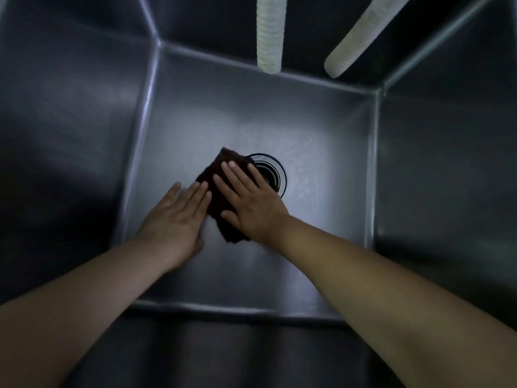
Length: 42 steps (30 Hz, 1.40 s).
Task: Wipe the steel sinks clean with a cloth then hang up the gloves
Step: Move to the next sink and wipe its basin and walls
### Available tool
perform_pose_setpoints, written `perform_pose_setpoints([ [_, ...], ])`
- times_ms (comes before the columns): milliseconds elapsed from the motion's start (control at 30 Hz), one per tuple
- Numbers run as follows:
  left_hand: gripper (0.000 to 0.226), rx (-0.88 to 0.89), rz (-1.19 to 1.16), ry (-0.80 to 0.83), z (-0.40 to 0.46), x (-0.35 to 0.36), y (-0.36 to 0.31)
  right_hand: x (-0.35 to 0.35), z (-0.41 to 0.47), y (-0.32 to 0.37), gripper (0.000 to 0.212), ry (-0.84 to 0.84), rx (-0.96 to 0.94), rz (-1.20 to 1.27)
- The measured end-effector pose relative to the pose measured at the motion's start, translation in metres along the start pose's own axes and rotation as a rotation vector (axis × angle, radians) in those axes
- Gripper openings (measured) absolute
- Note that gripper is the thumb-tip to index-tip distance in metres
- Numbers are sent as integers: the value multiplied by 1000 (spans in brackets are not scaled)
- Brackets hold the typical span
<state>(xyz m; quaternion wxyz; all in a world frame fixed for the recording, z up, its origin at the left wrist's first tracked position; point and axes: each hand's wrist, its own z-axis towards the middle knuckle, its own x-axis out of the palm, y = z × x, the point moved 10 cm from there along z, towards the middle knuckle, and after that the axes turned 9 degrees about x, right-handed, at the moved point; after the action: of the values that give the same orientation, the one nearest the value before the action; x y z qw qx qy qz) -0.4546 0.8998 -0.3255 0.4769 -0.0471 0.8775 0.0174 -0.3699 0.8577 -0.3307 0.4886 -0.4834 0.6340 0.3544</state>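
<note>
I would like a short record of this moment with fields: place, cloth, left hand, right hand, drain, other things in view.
place: inside a deep steel sink, seen from above
cloth: dark cloth lying flat on the sink floor, beside the drain
left hand: left hand flat, fingers straight, fingertips at the cloth's left edge
right hand: right hand flat on the cloth, pressing it down
drain: round drain, partly covered by the cloth and right hand
other things: two pale ribbed hoses hanging over the far wall

Dark crumpled cloth (pixel 221 191) flat on steel sink (pixel 279 119) floor, beside drain (pixel 270 170).
</note>
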Motion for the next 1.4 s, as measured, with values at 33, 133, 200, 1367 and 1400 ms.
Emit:
perform_pose_setpoints([
  [33, 91, -31, -19, -11, 0, -2, 6, -1, 9, -7, 67, -2, 25, -10],
  [133, 90, -52, -73, -33, 0, -5, 14, -3, 24, -46, 65, 26, 154, 21],
  [200, 90, -42, -91, -33, 0, -6, 13, -2, 21, -70, 67, 51, 217, 33],
  [1367, 86, 105, -30, 98, 39, -31, -16, -46, 0, -71, 25, -82, 542, 210],
  [1400, 85, 99, -47, 85, 39, -29, -16, -43, 5, -69, 24, -54, 545, 142],
])
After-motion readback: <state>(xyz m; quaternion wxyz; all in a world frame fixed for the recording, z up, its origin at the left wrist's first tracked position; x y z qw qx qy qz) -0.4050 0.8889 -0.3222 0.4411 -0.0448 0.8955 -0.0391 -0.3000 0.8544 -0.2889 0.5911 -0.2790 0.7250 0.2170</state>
